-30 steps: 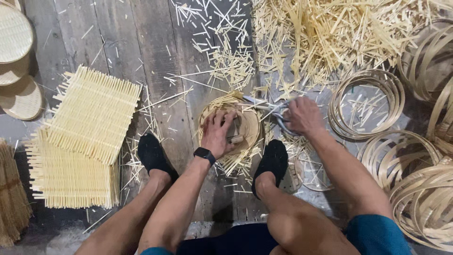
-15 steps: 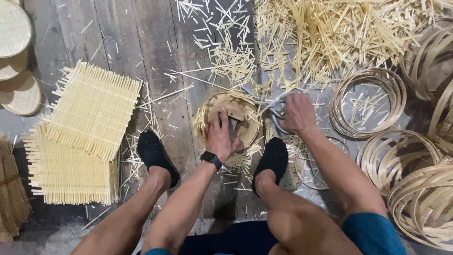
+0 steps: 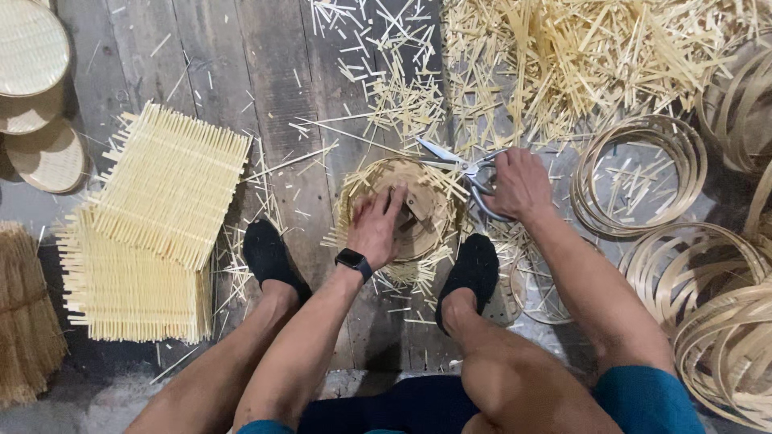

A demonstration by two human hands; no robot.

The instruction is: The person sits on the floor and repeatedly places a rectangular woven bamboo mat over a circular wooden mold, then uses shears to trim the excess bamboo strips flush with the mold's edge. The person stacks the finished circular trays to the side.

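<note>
Woven bamboo mat [image 3: 418, 210] lies on the wooden floor [image 3: 241, 72] between the feet, pinned flat by the left hand [image 3: 376, 229]. It looks light, springy and splintery at its loose edges. The right hand [image 3: 521, 186] grips open shears [image 3: 465, 170] at its rim.

The scissors [image 3: 462, 170] are shiny grey metal. The round basket [image 3: 418, 210], the mats [image 3: 165, 189] and the hoops [image 3: 639, 173] are pale, matt bamboo strips, roughly frayed at the edges. The floor [image 3: 241, 72] is dull, weathered grey wood.
</note>
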